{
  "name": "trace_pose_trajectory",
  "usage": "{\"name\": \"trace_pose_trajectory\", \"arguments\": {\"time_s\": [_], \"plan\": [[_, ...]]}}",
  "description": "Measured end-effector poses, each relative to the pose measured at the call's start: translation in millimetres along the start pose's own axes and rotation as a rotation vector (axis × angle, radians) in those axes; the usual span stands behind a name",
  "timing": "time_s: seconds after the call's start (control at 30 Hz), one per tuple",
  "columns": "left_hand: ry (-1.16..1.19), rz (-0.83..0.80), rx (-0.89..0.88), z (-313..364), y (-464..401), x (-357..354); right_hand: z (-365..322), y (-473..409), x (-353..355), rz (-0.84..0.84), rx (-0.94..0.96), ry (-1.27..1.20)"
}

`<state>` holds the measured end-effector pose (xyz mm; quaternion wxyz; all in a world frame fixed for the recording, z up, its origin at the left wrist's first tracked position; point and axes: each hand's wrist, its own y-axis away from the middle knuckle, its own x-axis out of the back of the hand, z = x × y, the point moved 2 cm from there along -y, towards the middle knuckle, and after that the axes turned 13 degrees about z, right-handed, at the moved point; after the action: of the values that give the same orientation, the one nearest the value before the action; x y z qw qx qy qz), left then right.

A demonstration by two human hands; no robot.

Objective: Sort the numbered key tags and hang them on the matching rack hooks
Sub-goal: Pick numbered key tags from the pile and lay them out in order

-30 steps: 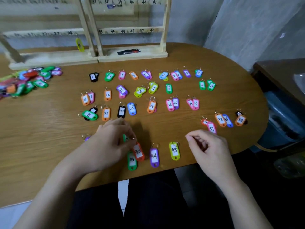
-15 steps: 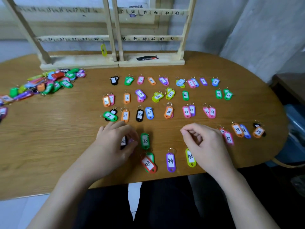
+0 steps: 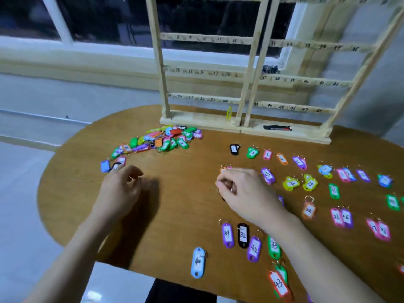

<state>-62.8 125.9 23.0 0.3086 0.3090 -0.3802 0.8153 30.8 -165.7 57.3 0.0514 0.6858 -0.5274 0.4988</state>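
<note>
The unsorted heap of key tags (image 3: pixel 161 137) lies at the far left of the table (image 3: pixel 175 204), ahead of the left hand (image 3: pixel 122 189) and a little to its right, its nearest stray tags just beyond the fingertips, so that hand is judged the nearer for the next pick. The left hand's fingers are loosely curled and nothing is seen held in them. The right hand (image 3: pixel 244 191) is bunched over the sorted rows, well apart from the heap; whether a tag is pinched there cannot be told.
</note>
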Motion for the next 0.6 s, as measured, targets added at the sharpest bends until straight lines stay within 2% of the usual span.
{"name": "trace_pose_trajectory", "arguments": {"time_s": [0.1, 0.2, 0.4, 0.6], "plan": [[0.043, 0.053, 0.086, -15.2, -19.4, -18.4, -4.2, -34.4, -32.0, -0.061, -0.016, 0.066], [0.008, 0.106, 0.079, -5.3, -36.5, -47.7, 2.3, -63.7, -69.6, -0.091, -0.079, 0.113], [-0.167, 0.174, -0.035, 19.2, -77.4, -95.2, -0.6, -116.1, -132.3, 0.092, -0.295, -0.003], [0.007, 0.190, 0.137, 3.9, -94.6, -96.9, -0.6, -143.9, -164.6, 0.181, -0.390, 0.067]]}}
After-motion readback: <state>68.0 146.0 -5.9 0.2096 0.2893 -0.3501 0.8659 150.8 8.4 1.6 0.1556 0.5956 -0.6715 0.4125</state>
